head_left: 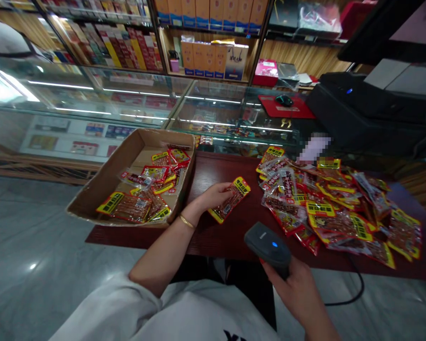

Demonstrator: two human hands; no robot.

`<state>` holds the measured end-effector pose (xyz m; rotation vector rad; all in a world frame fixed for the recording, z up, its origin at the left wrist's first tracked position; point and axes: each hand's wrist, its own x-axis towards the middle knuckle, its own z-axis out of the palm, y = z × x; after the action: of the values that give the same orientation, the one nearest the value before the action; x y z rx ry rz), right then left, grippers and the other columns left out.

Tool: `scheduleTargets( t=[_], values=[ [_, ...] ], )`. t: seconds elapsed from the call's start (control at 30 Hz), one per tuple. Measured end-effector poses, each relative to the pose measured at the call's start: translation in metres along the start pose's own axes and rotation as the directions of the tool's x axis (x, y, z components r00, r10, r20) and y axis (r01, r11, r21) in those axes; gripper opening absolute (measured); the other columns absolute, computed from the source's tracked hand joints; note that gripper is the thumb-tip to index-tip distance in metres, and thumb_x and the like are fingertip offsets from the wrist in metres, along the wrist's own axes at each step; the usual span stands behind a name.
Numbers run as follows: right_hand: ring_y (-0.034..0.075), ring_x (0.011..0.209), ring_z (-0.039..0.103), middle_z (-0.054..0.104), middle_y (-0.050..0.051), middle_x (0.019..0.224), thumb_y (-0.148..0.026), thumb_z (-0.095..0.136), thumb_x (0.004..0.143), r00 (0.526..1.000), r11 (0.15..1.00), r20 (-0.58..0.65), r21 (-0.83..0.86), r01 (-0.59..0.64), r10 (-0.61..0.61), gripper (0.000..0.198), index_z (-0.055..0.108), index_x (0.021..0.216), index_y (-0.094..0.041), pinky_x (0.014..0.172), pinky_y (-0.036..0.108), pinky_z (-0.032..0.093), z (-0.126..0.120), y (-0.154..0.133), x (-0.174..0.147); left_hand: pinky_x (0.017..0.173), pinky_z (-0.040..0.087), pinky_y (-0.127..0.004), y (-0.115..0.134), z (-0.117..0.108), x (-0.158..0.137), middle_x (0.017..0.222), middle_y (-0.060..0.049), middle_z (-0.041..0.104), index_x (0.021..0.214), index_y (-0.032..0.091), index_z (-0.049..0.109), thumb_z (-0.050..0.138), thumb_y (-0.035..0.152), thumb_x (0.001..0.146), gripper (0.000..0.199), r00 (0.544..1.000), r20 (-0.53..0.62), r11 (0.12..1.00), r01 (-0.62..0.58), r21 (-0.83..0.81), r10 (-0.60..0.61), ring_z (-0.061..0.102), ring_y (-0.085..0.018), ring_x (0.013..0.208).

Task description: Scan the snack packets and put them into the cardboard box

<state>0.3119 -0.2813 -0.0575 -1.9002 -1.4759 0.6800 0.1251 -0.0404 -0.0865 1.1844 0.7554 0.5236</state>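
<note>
My left hand (218, 195) grips a flat snack packet (234, 196) with yellow and red edges, over the dark red wooden table (208, 168). In my right hand (294, 284) is a black barcode scanner (268, 244) with a blue light, its head pointing left toward the packet. To the left, an open cardboard box (128, 151) holds several similar packets. A large heap of snack packets (333, 208) covers the right part of the table. The fingers of my right hand are partly hidden beneath the scanner.
A glass display counter (184, 102) runs behind the table. On it lie a red mat (298, 110) and a computer mouse (284, 100). A black machine (369, 118) stands at the right. The scanner's cable (358, 289) loops below the table edge.
</note>
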Motion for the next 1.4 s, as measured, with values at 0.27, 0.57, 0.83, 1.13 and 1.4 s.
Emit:
scheduleTargets(
  t=[0.27, 0.57, 0.83, 1.13, 1.4],
  values=[
    [0.029, 0.080, 0.076, 0.079, 0.011, 0.086, -0.050, 0.061, 0.084, 0.999, 0.997, 0.038, -0.081, -0.006, 0.009, 0.033, 0.076, 0.088, -0.021, 0.072, 0.034, 0.059, -0.008, -0.010, 0.003, 0.054, 0.045, -0.023, 0.005, 0.001, -0.001, 0.066, 0.000, 0.072, 0.097, 0.014, 0.075, 0.073, 0.022, 0.077, 0.021, 0.999, -0.029, 1.000, 0.027, 0.001, -0.027, 0.062, -0.014, 0.056],
    [0.025, 0.067, 0.072, 0.075, 0.008, 0.072, -0.050, 0.063, 0.084, 0.995, 0.992, 0.022, 0.069, -0.102, 0.101, 0.033, 0.073, 0.084, -0.019, 0.067, 0.032, 0.056, -0.001, -0.001, 0.007, 0.057, 0.047, -0.023, 0.006, 0.005, 0.001, 0.074, -0.001, 0.075, 0.092, 0.015, 0.075, 0.074, 0.022, 0.070, 0.023, 0.994, -0.104, 0.997, 0.030, -0.074, -0.038, 0.064, -0.015, 0.060],
    [0.014, 0.046, 0.057, 0.063, 0.002, 0.055, -0.062, 0.071, 0.075, 0.972, 0.755, 0.108, 0.615, -0.228, 0.207, 0.047, 0.065, 0.074, -0.015, 0.049, 0.026, 0.048, 0.026, 0.034, 0.034, 0.069, 0.057, -0.029, 0.019, 0.003, -0.003, 0.085, -0.002, 0.077, 0.097, 0.018, 0.066, 0.074, 0.032, 0.067, 0.034, 0.933, -0.345, 0.975, -0.161, -0.150, 0.101, 0.072, -0.018, 0.072],
    [0.013, 0.045, 0.059, 0.065, 0.000, 0.058, -0.062, 0.077, 0.068, 0.971, 0.595, 0.091, 0.776, -0.209, 0.222, 0.049, 0.059, 0.079, -0.018, 0.046, 0.026, 0.048, 0.041, 0.059, 0.025, 0.083, 0.058, -0.039, 0.072, 0.099, 0.041, 0.094, -0.007, 0.082, 0.093, 0.018, 0.079, 0.080, 0.028, 0.069, 0.026, 0.950, -0.093, 0.954, -0.294, 0.063, 0.299, 0.075, -0.025, 0.086],
    [0.013, 0.043, 0.058, 0.065, -0.003, 0.059, -0.057, 0.082, 0.065, 0.948, 0.522, 0.044, 0.827, -0.211, 0.314, 0.052, 0.051, 0.085, -0.021, 0.048, 0.027, 0.050, 0.046, 0.061, 0.022, 0.100, 0.052, -0.040, 0.131, 0.213, 0.122, 0.119, -0.007, 0.078, 0.112, 0.025, 0.078, 0.051, 0.010, 0.090, 0.038, 0.632, 0.583, 0.244, -0.757, 0.607, 0.510, 0.072, -0.023, 0.109]
  ],
)
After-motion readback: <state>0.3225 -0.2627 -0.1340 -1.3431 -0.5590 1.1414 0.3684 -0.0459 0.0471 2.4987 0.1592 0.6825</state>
